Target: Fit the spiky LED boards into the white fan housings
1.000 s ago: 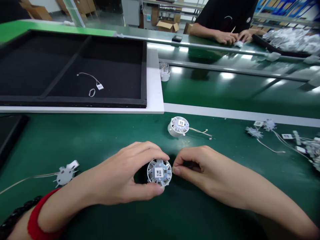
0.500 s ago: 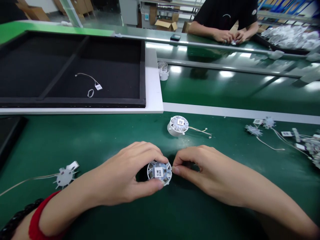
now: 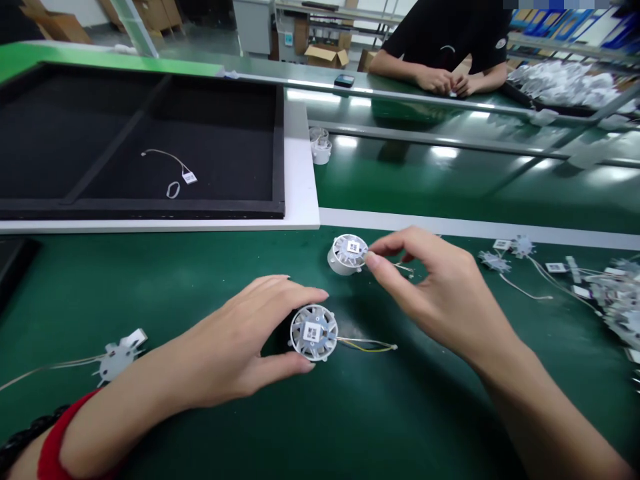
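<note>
Green workbench (image 3: 230, 260) fills the head view, with a black tray (image 3: 220, 133) at far left and a co-worker's hands (image 3: 453, 83) across the far side. Nearer, the left hand (image 3: 235, 340) curves its thumb and forefinger around the near white round housing (image 3: 313, 332), a labelled board in its top; whether the fingertips press its wall is unclear. The right hand (image 3: 420, 280) has thumb and forefinger together at the right rim of the far white housing (image 3: 344, 259); I can't make out whether they pinch it or only touch. Best, I judge, to handle each housing by its outer wall, sparing the board, and keep the wire lead (image 3: 370, 342) unpulled. The far housing's cable (image 3: 407, 269), partly behind the right hand, could snag. One loose board (image 3: 117, 363) lies close beside the left forearm; a board pile (image 3: 623, 300) sits far enough right.
</note>
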A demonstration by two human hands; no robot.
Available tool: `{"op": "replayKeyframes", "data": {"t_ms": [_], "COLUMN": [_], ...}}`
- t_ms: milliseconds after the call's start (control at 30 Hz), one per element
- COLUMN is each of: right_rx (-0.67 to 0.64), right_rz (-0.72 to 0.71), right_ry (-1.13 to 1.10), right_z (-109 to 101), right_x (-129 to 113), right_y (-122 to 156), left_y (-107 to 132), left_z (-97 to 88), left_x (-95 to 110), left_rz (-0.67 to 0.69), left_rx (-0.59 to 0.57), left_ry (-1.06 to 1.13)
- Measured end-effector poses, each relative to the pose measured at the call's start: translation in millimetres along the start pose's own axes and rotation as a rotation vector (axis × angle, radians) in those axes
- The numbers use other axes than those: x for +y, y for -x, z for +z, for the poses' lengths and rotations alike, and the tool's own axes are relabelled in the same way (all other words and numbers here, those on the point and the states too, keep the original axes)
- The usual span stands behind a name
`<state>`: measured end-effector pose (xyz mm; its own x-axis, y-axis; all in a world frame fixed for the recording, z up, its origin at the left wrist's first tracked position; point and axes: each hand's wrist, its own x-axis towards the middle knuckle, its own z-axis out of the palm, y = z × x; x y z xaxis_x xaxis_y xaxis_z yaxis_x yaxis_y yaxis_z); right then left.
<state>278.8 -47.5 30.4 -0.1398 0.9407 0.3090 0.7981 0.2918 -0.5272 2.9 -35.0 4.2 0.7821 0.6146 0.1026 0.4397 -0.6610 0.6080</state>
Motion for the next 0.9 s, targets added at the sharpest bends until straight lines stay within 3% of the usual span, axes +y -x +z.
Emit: {"op": "replayKeyframes", "data": {"t_ms": [67, 233, 467, 700, 900], "right_rx": [0.039, -0.131, -0.295, -0.374, -0.325], "right_rz": [-0.084, -0.045, 0.055, 0.006, -0.048], "right_ry": [0.087, 0.053, -0.181, 0.017, 0.079], "right_z": [10, 25, 17, 34, 43], "right_x": [13, 25, 5, -13, -14], "right_y": [0, 2, 6, 14, 16], "left_y": [1, 0, 1, -5, -3], "left_z": [1.7, 8.3, 16.3, 16.7, 16.2], "left_x": [-2, -7, -17, -16, -18], "left_rz": [-0.002, 0.005, -0.125, -0.055, -0.097], "left_rx": [0.018, 0.074, 0.196, 0.219, 0.285], "left_ry": [-0.034, -0.107, -0.149, -0.181, -0.211]}}
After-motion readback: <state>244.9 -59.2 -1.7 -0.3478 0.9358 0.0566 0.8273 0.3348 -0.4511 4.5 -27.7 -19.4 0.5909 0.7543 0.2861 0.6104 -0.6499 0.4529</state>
